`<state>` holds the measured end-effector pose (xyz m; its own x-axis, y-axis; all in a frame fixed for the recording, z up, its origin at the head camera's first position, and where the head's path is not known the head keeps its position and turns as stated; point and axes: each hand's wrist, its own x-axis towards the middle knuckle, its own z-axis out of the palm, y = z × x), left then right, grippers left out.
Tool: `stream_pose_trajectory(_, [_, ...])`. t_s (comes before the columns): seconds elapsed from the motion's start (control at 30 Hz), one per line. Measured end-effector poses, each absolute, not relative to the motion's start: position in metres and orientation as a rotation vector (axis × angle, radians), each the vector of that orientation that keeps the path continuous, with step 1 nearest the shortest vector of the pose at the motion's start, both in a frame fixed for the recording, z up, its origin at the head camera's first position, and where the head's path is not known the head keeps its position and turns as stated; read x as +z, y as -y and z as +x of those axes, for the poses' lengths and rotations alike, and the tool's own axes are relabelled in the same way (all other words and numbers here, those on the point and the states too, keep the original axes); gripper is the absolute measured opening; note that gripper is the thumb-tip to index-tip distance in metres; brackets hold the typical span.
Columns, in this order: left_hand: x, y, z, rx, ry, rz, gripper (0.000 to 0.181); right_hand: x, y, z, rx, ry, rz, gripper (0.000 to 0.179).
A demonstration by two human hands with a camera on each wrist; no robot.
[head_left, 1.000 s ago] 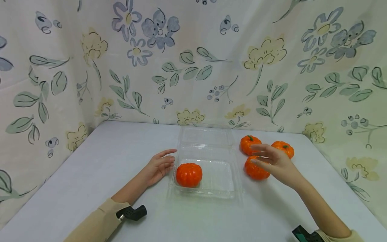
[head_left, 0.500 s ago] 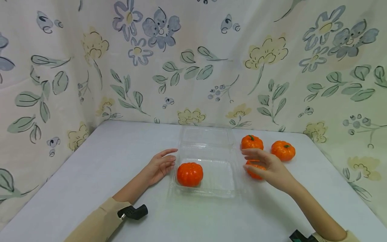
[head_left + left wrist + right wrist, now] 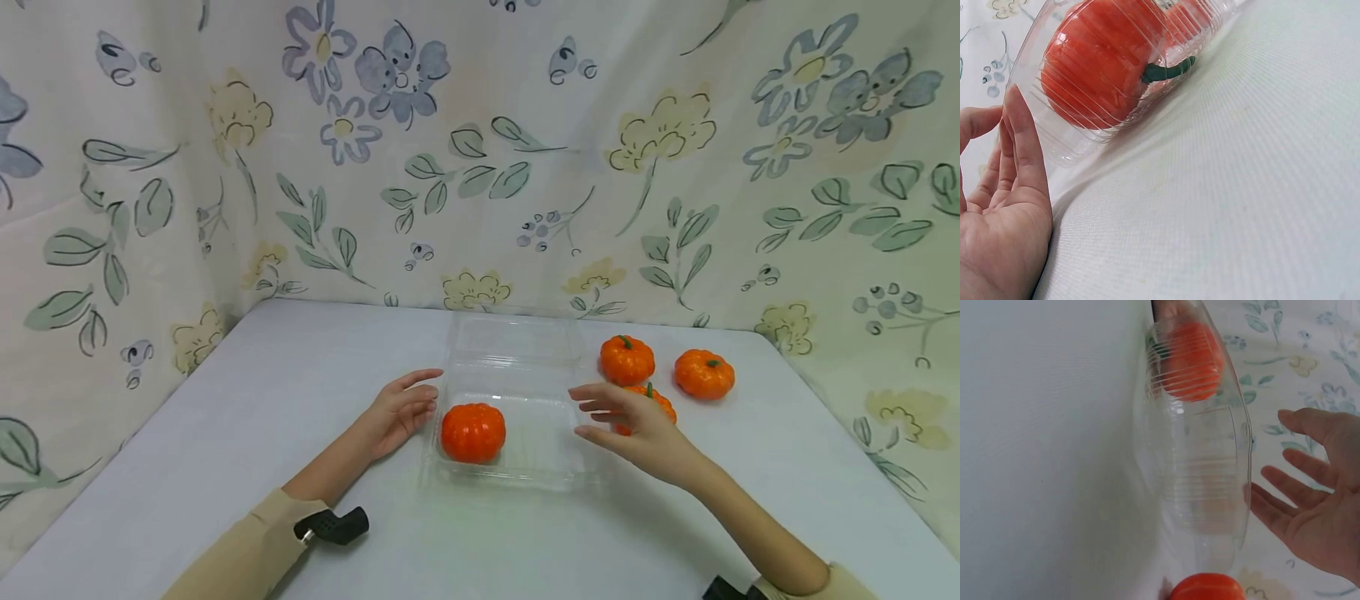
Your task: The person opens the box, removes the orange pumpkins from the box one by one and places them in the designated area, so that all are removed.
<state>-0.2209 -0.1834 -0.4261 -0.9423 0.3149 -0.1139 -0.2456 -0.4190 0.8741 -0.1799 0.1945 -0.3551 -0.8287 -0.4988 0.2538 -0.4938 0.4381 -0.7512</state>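
Note:
An orange-red toy pumpkin [image 3: 473, 433] lies in the left half of a clear, hinged plastic clamshell box [image 3: 542, 429], its lid folded back. Through the box wall, the left wrist view shows the pumpkin's green stem [image 3: 1166, 70]. At the left side of the box, my left hand [image 3: 393, 421] rests on the table with its fingers extended beside the rim; firm contact is hard to tell. My right hand [image 3: 637, 433] hovers by the right edge, fingers spread and palm facing the box [image 3: 1210, 475]. Nothing is in it. Behind it, a pumpkin [image 3: 658, 402] is partly hidden.
Two more orange pumpkins sit at the back right: one pumpkin [image 3: 627, 360] near the lid and another pumpkin [image 3: 705, 374] farther right. A white cloth covers the table [image 3: 330, 333]. Floral curtain fabric [image 3: 480, 167] hangs behind and at both sides.
My right hand has moved left and slightly nearer, from in front of the right-hand pumpkins to the right edge of the box. My left hand and the pumpkins have stayed in place.

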Motion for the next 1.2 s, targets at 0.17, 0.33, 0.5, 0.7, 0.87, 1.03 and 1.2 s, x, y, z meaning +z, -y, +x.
stream_pose_trajectory(0.17, [-0.425,0.185,-0.219,2.400,-1.448,0.116,0.033,-0.360,-0.182,-0.183,-1.386,-2.609,-0.952,0.040])
stream_pose_trajectory(0.33, [-0.425,0.185,-0.218,2.403,-1.449,0.116,0.032,-0.362,-0.169,-0.184,-1.375,-2.563,-1.031,0.039])
stream_pose_trajectory(0.5, [-0.425,0.184,-0.219,2.411,-1.437,0.104,0.031,-0.361,-0.157,-0.185,-1.350,-2.514,-1.074,0.038])
stream_pose_trajectory(0.7, [-0.425,0.184,-0.220,2.407,-1.430,0.109,0.032,-0.361,-0.142,-0.186,-1.326,-2.454,-1.104,0.039])
stream_pose_trajectory(0.87, [-0.424,0.184,-0.219,2.406,-1.426,0.106,0.033,-0.362,-0.132,-0.188,-1.301,-2.422,-1.118,0.040])
stream_pose_trajectory(1.03, [-0.424,0.183,-0.219,2.410,-1.419,0.102,0.032,-0.363,-0.126,-0.191,-1.284,-2.390,-1.122,0.039])
stream_pose_trajectory(1.2, [-0.423,0.184,-0.218,2.409,-1.418,0.105,0.033,-0.365,-0.120,-0.193,-1.260,-2.375,-1.133,0.039])
